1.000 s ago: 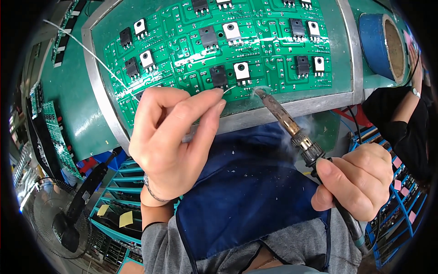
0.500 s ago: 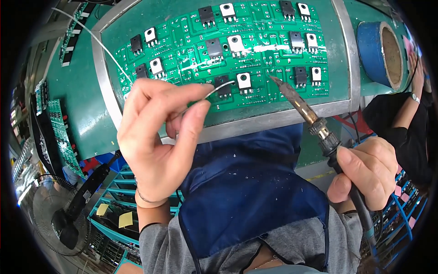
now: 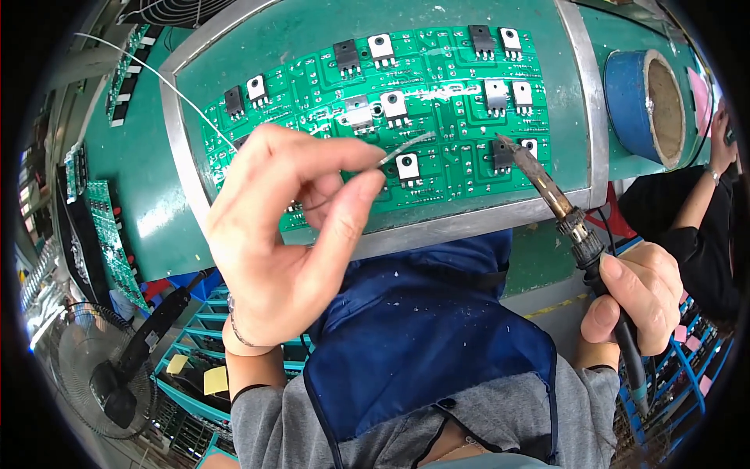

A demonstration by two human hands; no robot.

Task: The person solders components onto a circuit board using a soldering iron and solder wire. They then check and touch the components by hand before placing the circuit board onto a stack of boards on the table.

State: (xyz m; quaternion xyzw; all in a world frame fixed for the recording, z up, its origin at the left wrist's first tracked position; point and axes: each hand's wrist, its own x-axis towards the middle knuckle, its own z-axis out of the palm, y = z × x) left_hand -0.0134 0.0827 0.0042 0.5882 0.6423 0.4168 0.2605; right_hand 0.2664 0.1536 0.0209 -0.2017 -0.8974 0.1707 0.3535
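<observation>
My left hand pinches a thin strand of solder wire between thumb and forefinger. Its free end points right over the green circuit board panel, and its long tail runs off to the upper left. In my right hand is a soldering iron with a dark handle. The iron's tip is over the panel's right part, close to a black transistor; I cannot tell if it touches. Black and white-faced transistors stand in pairs across the panel. My left hand hides the panel's lower left.
A metal frame borders the green work surface around the panel. A blue roll with a brown core stands at the right, near a co-worker's arm. More circuit boards lie at the left, above a fan.
The iron and its tip have shifted right across the panel. My left hand and the wire end have also moved slightly right. The upper panel sits a little lower in view.
</observation>
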